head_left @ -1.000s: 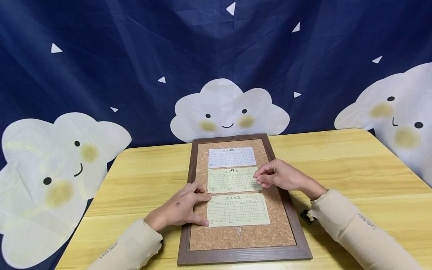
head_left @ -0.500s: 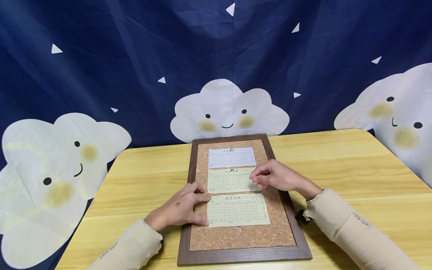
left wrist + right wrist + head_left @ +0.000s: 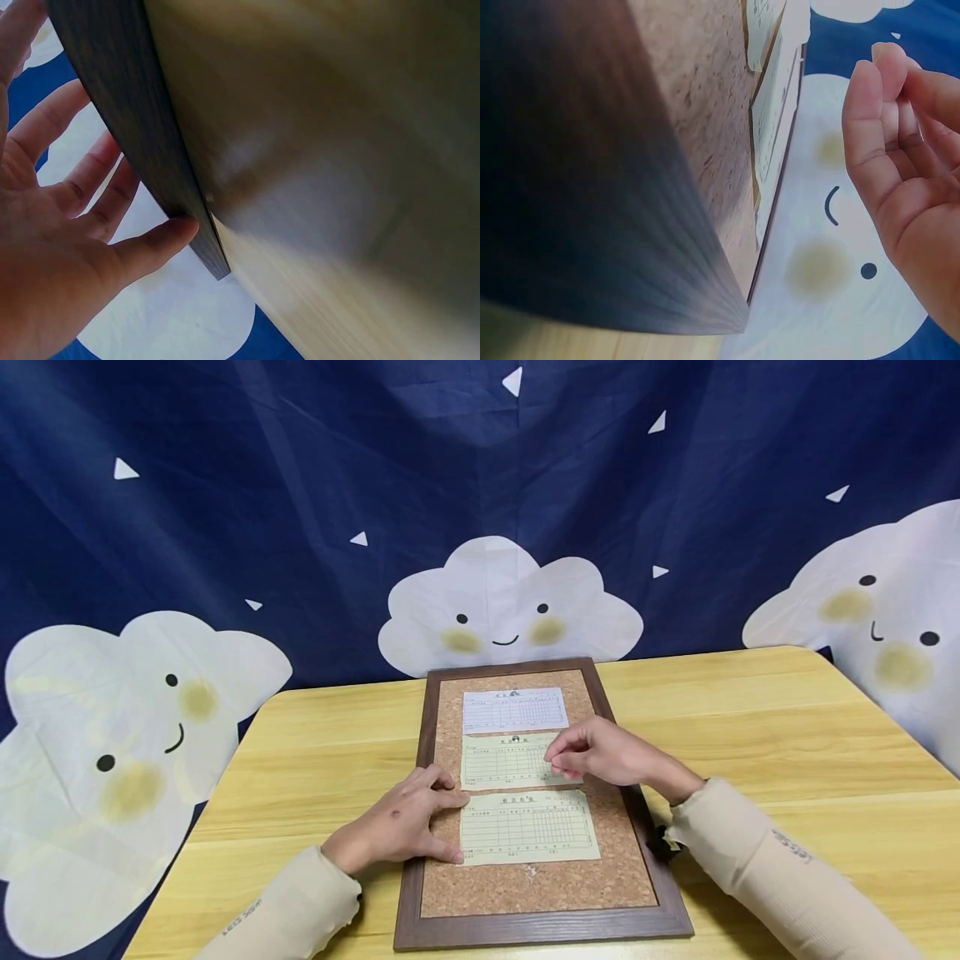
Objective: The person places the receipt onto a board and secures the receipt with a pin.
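A cork board (image 3: 540, 889) in a brown wooden frame lies on the table with three printed receipt slips in a column. The white slip (image 3: 513, 710) is at the far end, a pale yellow-green slip (image 3: 498, 764) in the middle, and another yellow-green slip (image 3: 528, 827) nearest. My left hand (image 3: 405, 818) rests over the frame's left side, fingers spread, with thumb and a fingertip at the nearest slip's left edge. My right hand (image 3: 603, 750) is over the middle slip's right part, thumb and index finger together. I cannot tell whether something small is between them.
Small round tacks sit at the top of the white slip and the middle slip. The light wooden table (image 3: 750, 718) extends on both sides of the board. Behind it hangs a dark blue curtain (image 3: 450, 468) with smiling white clouds.
My right hand has moved a little to the left across the middle slip, fingertips still together. The left hand, the board and the slips have stayed where they were.
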A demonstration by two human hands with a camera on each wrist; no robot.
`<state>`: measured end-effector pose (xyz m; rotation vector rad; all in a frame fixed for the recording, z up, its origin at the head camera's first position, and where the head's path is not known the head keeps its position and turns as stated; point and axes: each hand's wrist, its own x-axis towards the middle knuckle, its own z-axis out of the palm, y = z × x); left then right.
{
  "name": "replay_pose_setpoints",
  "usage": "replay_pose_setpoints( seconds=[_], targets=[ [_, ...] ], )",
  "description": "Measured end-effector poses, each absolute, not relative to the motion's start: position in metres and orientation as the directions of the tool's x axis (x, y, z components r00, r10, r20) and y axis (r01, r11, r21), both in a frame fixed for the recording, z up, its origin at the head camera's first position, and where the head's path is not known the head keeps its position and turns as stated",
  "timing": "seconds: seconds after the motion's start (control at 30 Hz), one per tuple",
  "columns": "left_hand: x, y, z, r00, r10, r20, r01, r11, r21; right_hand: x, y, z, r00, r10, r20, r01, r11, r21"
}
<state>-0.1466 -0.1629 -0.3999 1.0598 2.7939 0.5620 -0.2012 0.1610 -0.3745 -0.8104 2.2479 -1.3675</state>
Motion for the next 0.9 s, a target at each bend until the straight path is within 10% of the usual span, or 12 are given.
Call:
replay_pose_setpoints(
  seconds=[0.9],
  targets=[
    [-0.146,-0.163,-0.4,-0.746,0.665,0.046,0.634,0.686,0.358,-0.197,0.138,-0.376,-0.71,-0.691,-0.137,-0.184,0.369,-0.911]
  ],
)
